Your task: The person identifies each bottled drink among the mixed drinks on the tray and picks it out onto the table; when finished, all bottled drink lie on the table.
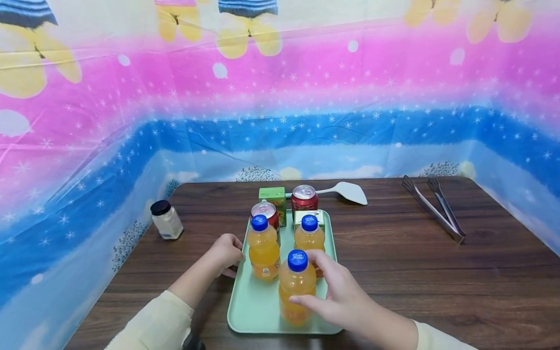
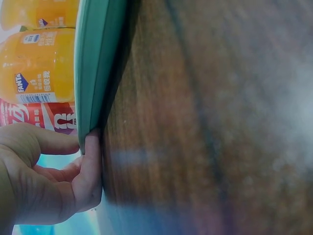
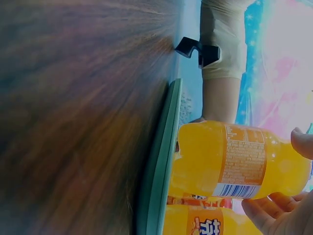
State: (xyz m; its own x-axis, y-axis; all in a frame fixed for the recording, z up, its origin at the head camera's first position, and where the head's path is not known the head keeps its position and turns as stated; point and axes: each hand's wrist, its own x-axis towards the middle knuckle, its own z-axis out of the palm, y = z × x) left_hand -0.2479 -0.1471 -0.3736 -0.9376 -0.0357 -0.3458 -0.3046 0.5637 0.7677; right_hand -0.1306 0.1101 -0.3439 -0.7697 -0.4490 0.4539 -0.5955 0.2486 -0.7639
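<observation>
A light green tray (image 1: 253, 311) lies on the table, and my left hand (image 1: 225, 253) pinches its left rim between thumb and fingers. My right hand (image 1: 339, 291) grips an orange soda bottle (image 1: 297, 287) with a blue cap, over the tray's front part. Whether the base of this bottle (image 3: 200, 156) touches the tray, I cannot tell. Behind it stand two similar bottles, a left one (image 1: 264, 250) and a partly hidden right one (image 1: 308, 238). Farther back are two red cans, one at left (image 1: 264, 210) and one at right (image 1: 304, 197), a green drink carton (image 1: 272, 195) and another, mostly hidden carton (image 1: 321, 218).
A white spatula (image 1: 350, 192) lies behind the tray. Metal tongs (image 1: 435, 209) rest at the right of the dark wooden table (image 1: 393, 272). At the left stands a black-lidded jar (image 1: 167, 221). A printed cloth (image 1: 306, 126) hangs behind the table.
</observation>
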